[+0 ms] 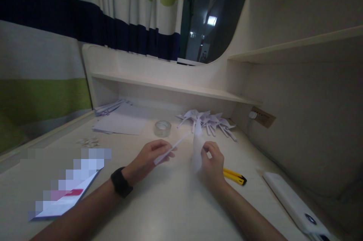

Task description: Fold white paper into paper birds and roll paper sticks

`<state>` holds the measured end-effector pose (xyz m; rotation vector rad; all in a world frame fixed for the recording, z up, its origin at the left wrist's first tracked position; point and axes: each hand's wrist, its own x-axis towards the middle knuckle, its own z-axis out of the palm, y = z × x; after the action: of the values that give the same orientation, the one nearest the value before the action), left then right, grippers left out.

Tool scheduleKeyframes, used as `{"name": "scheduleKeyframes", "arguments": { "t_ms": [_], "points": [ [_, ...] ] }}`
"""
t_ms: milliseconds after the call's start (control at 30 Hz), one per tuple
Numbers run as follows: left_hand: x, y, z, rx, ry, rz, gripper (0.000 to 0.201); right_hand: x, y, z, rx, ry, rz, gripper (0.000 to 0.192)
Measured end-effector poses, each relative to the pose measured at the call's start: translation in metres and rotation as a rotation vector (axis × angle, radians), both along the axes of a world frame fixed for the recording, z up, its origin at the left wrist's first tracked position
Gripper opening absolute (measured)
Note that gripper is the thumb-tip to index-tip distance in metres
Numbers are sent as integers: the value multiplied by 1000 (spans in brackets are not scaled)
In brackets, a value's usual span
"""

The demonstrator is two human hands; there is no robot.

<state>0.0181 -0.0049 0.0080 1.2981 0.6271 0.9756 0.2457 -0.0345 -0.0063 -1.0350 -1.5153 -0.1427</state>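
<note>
My left hand pinches a narrow white paper strip that slants up to the right. My right hand holds a second white paper strip, which stands nearly upright. Both hands hover just above the pale desk, a short gap between them. A black band circles my left wrist. Behind the hands lies a heap of folded white paper shapes.
A roll of clear tape stands behind my left hand. A yellow utility knife lies right of my right hand. White sheets lie at the back left, a blurred card at the left, a white device at the right.
</note>
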Motion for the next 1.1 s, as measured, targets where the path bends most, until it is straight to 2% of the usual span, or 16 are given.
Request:
{"name": "scheduleKeyframes", "arguments": {
  "t_ms": [100, 233, 333, 467, 533, 700, 767, 933, 1100],
  "points": [
    [1, 4, -10, -1, 5, -12, 23, 0, 0, 0, -2, 21, -7, 14],
    [1, 8, -18, 56, 23, -90, 42, 0, -2, 1, -12, 23, 3, 15],
    [2, 5, -15, 106, 61, -144, 51, -1, -3, 1, -8, 7, 14, 15],
    [1, -1, -8, 146, 129, -260, 45, -3, -4, 2, 2, 13, 25, 16],
    [2, -3, -7, 123, 132, -306, 48, -4, -5, 3, 13, 4, 25, 16],
    [5, -6, -13, -64, 65, -390, 68, -7, -7, 3, 24, -59, 21, 16],
    [6, -5, -16, -70, 58, -382, 68, -8, -7, 1, 7, -79, 27, 15],
    [6, 2, -24, 39, 67, -313, 60, -7, -7, -2, 9, -110, 33, 14],
    [6, 8, -28, 83, 1, -297, 69, -6, -8, 1, 48, -109, 3, 14]
  ]
}}
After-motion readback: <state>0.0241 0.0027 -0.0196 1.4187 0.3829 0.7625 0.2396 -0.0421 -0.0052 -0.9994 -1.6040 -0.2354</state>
